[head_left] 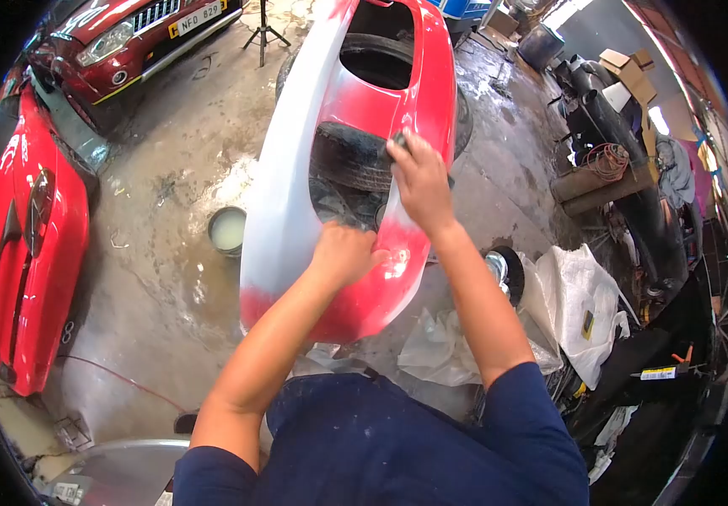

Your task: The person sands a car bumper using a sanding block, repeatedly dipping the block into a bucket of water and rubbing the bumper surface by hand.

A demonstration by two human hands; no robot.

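Observation:
A red car bumper with grey primed areas lies across stacked tires in front of me. My left hand rests on the near edge of the bumper's opening, its fingers curled over the rim and partly hidden. Higher and to the right, my right hand is on the strip at the opening's right side. Its fingers are bent round a small dark piece at the fingertips, too small to name.
A bucket of cloudy liquid stands left of the bumper. Another red bumper is at the far left, below a parked red car. White plastic sacks lie at the right, with a tripod at the top.

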